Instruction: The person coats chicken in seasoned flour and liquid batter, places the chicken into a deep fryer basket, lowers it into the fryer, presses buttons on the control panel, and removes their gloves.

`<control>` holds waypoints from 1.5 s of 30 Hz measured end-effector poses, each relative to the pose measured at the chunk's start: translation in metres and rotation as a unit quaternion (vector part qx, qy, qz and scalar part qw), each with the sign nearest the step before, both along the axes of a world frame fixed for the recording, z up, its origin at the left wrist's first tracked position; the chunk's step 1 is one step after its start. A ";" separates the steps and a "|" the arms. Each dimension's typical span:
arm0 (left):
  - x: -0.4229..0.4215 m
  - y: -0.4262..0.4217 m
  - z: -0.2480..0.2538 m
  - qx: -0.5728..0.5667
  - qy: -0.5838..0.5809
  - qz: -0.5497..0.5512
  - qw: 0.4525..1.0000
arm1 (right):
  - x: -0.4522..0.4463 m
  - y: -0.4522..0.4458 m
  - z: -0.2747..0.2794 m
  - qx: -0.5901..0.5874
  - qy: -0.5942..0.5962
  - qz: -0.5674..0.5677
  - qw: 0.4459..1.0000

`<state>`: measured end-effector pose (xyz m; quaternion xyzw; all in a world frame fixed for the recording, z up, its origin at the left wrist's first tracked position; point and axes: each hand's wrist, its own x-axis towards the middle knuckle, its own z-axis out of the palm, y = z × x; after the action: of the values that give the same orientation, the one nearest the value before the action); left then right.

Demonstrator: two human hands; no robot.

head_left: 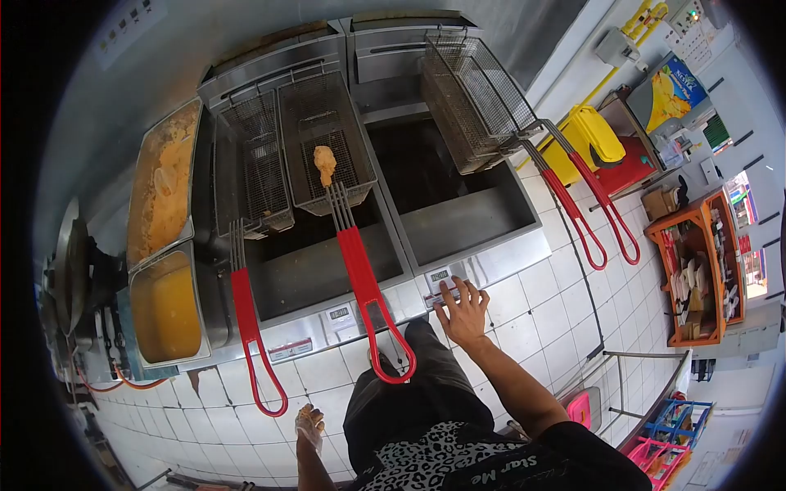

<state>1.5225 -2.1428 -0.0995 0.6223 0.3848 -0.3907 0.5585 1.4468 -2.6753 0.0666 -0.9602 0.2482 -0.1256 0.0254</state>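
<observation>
My right hand (463, 314) is at the front panel of the fryer (532, 250), fingers spread. Its fingertips are at a small digital display (440, 277) and touch the panel beside it. Low beside my leg hangs my left hand (309, 424), smeared with something pale; its fingers are loosely bent and I see nothing in them. One battered piece of chicken (324, 164) sits at the front of the middle wire basket (315, 106), whose red handle (360, 266) points toward me. Another wire basket (254, 155) with a red handle (246, 311) is to its left.
Further right, a stacked pair of baskets (479, 90) rests across the right fryer well (422, 164), handles sticking out over the floor. At left stand a tray of orange breading (168, 172) and a pan of yellow liquid (168, 307). An orange shelf (696, 270) is at far right.
</observation>
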 end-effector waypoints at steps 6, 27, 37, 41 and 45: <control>-0.004 -0.010 0.009 0.020 0.015 0.041 0.999 | 0.000 0.005 0.000 0.037 -0.009 -0.018 0.999; -0.005 -0.011 0.011 0.000 0.000 0.032 0.999 | 0.003 0.005 0.005 0.049 -0.034 -0.031 0.998; -0.003 -0.013 0.004 0.002 0.000 0.031 1.000 | -0.001 0.004 0.003 0.038 -0.023 -0.024 0.999; -0.007 -0.007 0.003 -0.010 -0.003 0.025 1.000 | -0.002 0.004 0.006 0.027 -0.042 -0.021 0.999; -0.008 -0.005 -0.001 0.000 0.019 0.039 0.999 | -0.002 -0.003 -0.001 0.010 -0.049 -0.013 0.999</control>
<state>1.5150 -2.1479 -0.1003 0.5993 0.4190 -0.3802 0.5663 1.4444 -2.6782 0.0656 -0.9494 0.2602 -0.1699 0.0458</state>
